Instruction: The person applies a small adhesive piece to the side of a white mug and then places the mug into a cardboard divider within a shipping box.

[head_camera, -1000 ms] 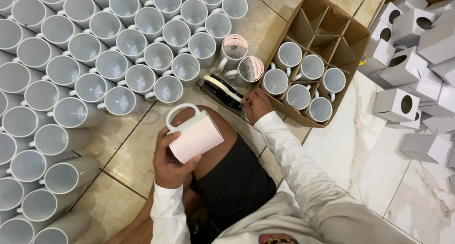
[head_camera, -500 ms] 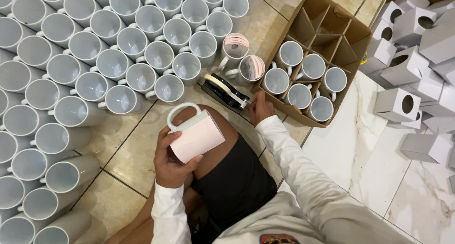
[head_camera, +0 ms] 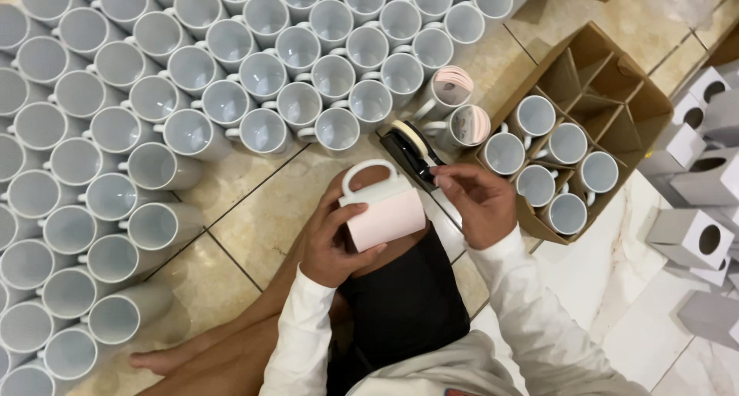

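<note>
Tiled floor, with white mugs standing in close rows beyond the hands. Left hand grasps a mug wrapped in pink paper, held on its side over the knee, handle pointing away from the person. Right hand sits just right of that mug, fingertips pinched at the black tape dispenser; whether it grips tape cannot be told. Further right, a cardboard box with dividers holds six mugs
</note>
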